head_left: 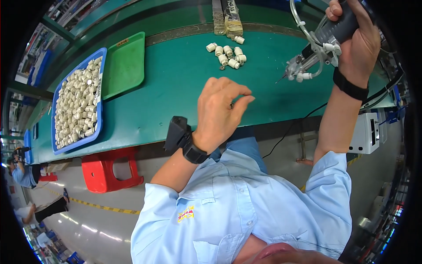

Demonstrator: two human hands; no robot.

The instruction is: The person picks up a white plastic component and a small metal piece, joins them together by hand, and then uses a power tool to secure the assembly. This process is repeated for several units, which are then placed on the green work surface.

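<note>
My left hand [218, 108] is raised over the near edge of the green bench, its fingers curled in. A small dark bit shows between the thumb and the palm, too small to name. At the upper right my right hand [361, 49] grips a powered screwdriver [337, 27], dark-bodied with a metal nose and clear tubes. Its thin tip slants down to the left, above the bench and apart from the parts. Beyond my left hand lies a loose group of white cylindrical parts [219, 51] with metal ends, some upright and some on their sides.
On the left a blue tray [102, 115] is heaped with similar white parts, beside a green tray [127, 66]. Wrapped bars [232, 20] lie at the far edge. A red stool [99, 174] stands below the bench, a white box [364, 134] at lower right. Other people are at far left.
</note>
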